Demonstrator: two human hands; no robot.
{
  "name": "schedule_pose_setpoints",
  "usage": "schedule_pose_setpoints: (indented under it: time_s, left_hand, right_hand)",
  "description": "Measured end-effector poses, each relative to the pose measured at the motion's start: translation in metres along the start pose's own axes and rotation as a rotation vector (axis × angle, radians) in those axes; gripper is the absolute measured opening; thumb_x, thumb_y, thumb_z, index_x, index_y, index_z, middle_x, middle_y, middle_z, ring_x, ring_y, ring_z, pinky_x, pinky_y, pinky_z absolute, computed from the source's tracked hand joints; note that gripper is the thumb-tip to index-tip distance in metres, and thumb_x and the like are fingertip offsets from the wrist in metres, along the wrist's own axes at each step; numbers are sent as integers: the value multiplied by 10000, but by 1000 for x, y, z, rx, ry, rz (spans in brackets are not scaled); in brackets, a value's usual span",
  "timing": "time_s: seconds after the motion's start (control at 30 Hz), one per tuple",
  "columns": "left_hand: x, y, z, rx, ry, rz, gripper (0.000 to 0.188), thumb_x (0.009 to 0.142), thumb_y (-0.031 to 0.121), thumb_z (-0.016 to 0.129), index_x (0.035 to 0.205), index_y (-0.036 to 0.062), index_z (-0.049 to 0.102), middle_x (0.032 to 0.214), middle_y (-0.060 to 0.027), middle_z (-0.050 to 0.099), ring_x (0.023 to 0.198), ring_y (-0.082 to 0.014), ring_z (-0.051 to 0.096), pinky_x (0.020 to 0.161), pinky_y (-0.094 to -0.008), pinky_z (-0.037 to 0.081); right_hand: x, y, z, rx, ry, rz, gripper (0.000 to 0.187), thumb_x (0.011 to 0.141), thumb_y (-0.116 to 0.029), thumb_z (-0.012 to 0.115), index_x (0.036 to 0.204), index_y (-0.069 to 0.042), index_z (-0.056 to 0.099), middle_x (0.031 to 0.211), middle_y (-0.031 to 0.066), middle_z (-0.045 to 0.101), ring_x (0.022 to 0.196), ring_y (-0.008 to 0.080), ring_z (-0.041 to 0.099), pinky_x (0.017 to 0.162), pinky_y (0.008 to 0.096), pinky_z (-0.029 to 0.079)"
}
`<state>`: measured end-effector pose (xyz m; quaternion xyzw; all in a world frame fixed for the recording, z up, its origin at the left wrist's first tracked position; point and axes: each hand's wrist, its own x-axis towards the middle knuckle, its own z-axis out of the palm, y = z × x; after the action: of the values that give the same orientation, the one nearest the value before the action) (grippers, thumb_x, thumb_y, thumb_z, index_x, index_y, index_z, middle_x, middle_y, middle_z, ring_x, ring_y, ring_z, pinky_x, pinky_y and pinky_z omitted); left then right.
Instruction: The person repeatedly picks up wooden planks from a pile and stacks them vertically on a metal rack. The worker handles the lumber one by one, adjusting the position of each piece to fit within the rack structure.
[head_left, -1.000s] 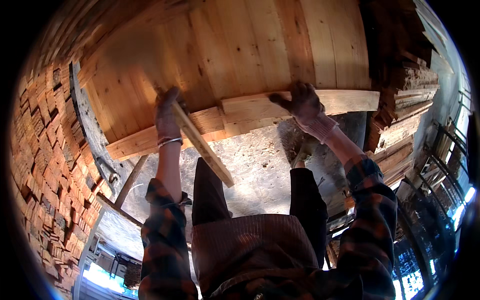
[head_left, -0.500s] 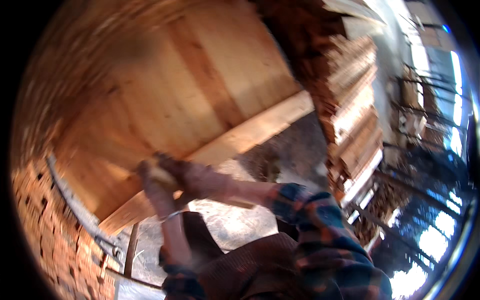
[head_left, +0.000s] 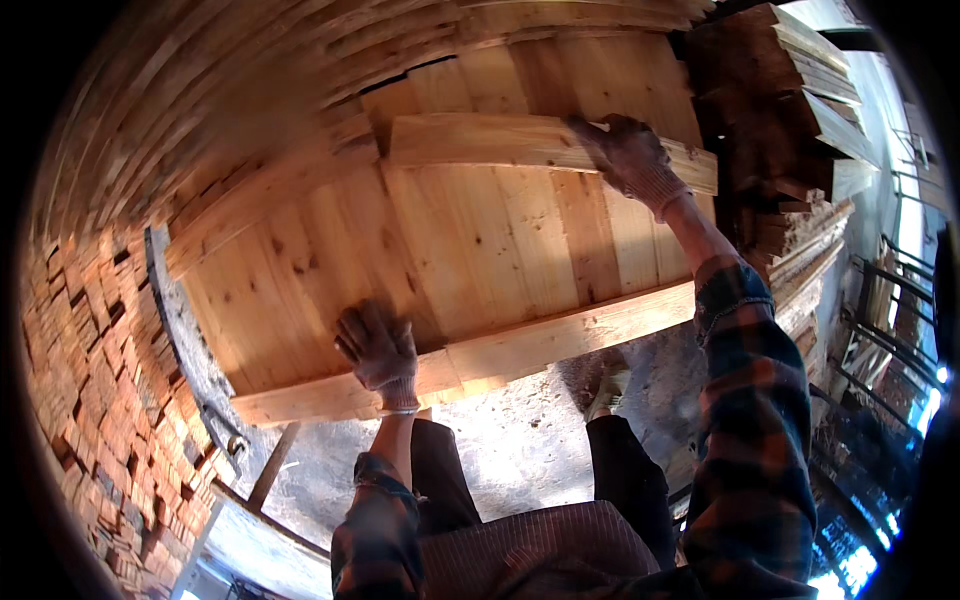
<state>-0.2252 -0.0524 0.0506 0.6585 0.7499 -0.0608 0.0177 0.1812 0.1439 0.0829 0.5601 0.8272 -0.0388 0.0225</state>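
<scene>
My left hand [head_left: 382, 358], in a knit work glove, lies with spread fingers on a wide panel of pale wooden boards [head_left: 480, 230]. Its heel rests by the front plank [head_left: 560, 340], which runs along the panel's near edge. Farther off and to the right, my right hand [head_left: 632, 160], also gloved, is closed over a wooden plank [head_left: 480, 140] along the panel's far side. The fingers reach over that plank's far edge; the thumb's place is hard to make out. Left of this plank, another one [head_left: 270, 195] continues along the far side.
Stacked boards [head_left: 400, 40] rise behind the panel. More stacked timber [head_left: 800, 110] stands at the right. At the left, board ends form a tall pile [head_left: 110, 390] beside a metal edge [head_left: 185, 350]. Concrete floor [head_left: 510, 440] shows below the panel, near my legs.
My hands, close together at the front plank before, are now apart. The right has reached to the far plank; the left lies flat on the panel. The view has shifted and sharpened.
</scene>
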Motion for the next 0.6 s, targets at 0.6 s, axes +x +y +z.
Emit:
schedule_pose_setpoints:
  time_s: [0.6]
  left_hand:
    - [3, -21, 12, 261, 157, 138, 684, 938, 603, 296, 1383, 92, 390, 1381, -210, 407, 1208, -386, 439, 969, -489, 374]
  right_hand:
    - [-26, -72, -28, 780, 206, 509, 666, 767, -196, 648, 1382, -154, 397, 1148, 202, 570, 1109, 356, 525, 884, 516, 443]
